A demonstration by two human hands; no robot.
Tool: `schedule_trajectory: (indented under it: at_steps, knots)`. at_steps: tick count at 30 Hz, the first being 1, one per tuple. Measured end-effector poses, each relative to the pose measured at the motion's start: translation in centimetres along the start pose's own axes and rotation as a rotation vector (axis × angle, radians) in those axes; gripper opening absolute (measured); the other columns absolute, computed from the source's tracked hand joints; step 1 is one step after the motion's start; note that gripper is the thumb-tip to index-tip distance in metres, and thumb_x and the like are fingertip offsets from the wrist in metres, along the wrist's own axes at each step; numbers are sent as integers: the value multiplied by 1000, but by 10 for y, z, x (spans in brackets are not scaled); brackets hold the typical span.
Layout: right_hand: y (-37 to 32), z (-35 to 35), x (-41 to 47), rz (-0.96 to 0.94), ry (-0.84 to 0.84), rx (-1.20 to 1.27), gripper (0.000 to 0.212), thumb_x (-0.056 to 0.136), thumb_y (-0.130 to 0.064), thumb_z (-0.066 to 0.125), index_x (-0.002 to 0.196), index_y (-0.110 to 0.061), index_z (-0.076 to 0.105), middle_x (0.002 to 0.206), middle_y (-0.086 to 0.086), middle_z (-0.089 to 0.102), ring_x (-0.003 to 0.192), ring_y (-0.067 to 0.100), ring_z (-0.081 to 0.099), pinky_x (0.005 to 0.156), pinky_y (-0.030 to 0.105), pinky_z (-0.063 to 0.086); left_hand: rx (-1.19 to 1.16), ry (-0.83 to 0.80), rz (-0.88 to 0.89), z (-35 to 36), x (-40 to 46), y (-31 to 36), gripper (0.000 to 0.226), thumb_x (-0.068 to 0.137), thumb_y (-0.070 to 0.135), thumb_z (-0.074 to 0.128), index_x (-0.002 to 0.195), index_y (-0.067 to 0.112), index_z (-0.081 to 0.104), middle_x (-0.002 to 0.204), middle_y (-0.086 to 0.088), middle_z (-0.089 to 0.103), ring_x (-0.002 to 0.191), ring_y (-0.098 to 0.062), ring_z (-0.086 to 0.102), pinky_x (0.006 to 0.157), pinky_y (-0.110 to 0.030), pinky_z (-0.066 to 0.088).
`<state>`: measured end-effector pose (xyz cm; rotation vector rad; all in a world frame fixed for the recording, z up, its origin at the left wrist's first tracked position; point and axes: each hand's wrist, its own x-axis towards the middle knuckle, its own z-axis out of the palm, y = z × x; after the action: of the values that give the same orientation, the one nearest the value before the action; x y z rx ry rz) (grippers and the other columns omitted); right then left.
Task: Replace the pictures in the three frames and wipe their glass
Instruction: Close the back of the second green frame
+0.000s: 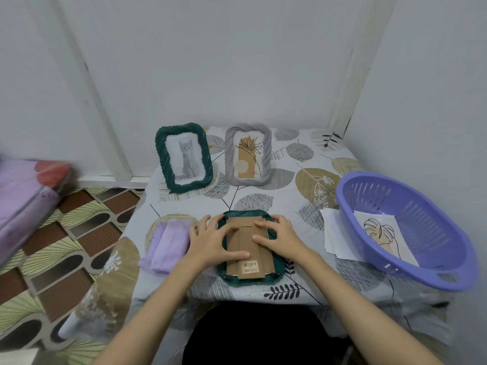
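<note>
Cardboard-backed frame [249, 279] under both hands [210, 239]

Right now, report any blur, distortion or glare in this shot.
Head view: wide-angle bending curves the wall edges; the purple bundle at the left edge is motion-smeared; both hands on the face-down frame are sharp; lighting is soft and even, no glare on the cat frame.

Leaf-print table [303, 164], three frames [249, 279], cloth [166, 246], basket [411, 233], papers [332, 233]
</note>
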<state>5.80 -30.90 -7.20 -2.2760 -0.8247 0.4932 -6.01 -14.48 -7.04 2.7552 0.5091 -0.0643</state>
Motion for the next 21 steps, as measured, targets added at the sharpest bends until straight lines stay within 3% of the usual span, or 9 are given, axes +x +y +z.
schedule_trajectory:
  at_steps: [3, 7, 12, 15, 18, 21]
  knots:
    - [4, -4, -10, -22, -45, 42, 42, 81, -31, 69, 122, -26, 58, 149, 11, 21, 139, 23, 20, 114, 36, 21, -5, -45, -36, 0, -4, 2, 105, 38, 92, 33, 133, 48, 33, 155, 3, 9, 142, -27, 0, 112, -52, 9]
    - [7, -19, -29, -61, -143, -67, 42, 75, -33, 75, 115, -27, 63, 150, 3, 25, 137, 21, 23, 112, 33, 25, 16, -57, -8, -2, -2, 7, 85, 64, 75, 59, 137, 42, 33, 155, 7, 9, 143, -26, -1, 113, -53, 8]
    - [2, -29, -45, -103, -209, -368, 52, 71, -49, 72, 120, -40, 57, 148, -6, 30, 133, 21, 24, 110, 46, 22, -14, -47, -21, -1, -4, 6, 82, 65, 72, 60, 137, 41, 34, 156, 5, 8, 143, -27, -2, 113, -53, 8]
    - [1, -30, -48, -119, -221, -449, 55, 72, -54, 69, 123, -43, 53, 150, -7, 27, 134, 21, 21, 108, 46, 19, -8, -47, -43, 0, -6, 6, 82, 65, 74, 59, 137, 44, 32, 157, -4, -1, 143, -30, -6, 114, -52, 7]
    - [4, -31, -50, -143, -220, -501, 58, 71, -59, 66, 125, -45, 50, 151, -8, 25, 134, 21, 20, 107, 44, 19, -24, -67, -63, 0, -7, 6, 82, 65, 74, 59, 137, 47, 30, 156, -10, 2, 143, -32, -5, 114, -51, 6]
    - [7, -28, -54, -163, -176, -529, 72, 57, -76, 47, 124, -47, 51, 150, -9, 27, 132, 20, 23, 105, 41, 19, -28, -73, -61, 1, -7, 5, 82, 66, 74, 58, 137, 47, 29, 155, -10, 8, 143, -31, -3, 114, -50, 7]
